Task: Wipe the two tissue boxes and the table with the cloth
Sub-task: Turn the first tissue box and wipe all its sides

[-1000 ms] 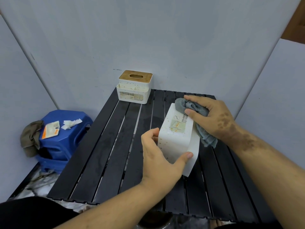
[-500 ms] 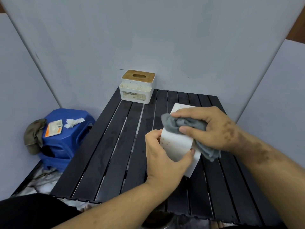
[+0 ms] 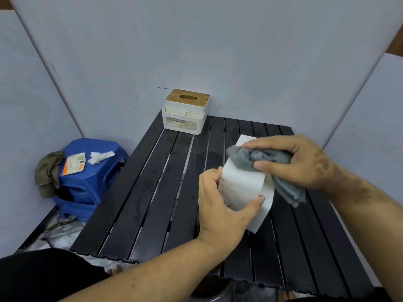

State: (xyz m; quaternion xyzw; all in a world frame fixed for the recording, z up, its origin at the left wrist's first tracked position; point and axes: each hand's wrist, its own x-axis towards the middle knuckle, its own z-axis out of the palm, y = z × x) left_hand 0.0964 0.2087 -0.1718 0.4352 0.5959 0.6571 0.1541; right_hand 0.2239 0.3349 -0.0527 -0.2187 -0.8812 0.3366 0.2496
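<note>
A white tissue box (image 3: 242,188) with small dark specks stands tilted on the black slatted table (image 3: 152,192), right of centre. My left hand (image 3: 220,205) grips its near end, thumb across the front face. My right hand (image 3: 298,164) holds a bunched grey cloth (image 3: 261,159) pressed on the box's upper side; a tail of cloth hangs down on the right. The second tissue box (image 3: 185,115), white with a wooden slotted lid, sits at the table's far edge by the wall.
Grey panels close in the table at the back and on both sides. A blue plastic stool (image 3: 91,182) stands left of the table, with an olive rag, a packet and a crumpled tissue on it. My dark-clothed knee (image 3: 43,277) is at the lower left.
My right hand has dragged the cloth from the box's far end down over its upper side toward me. My left hand keeps its grip on the box's near end.
</note>
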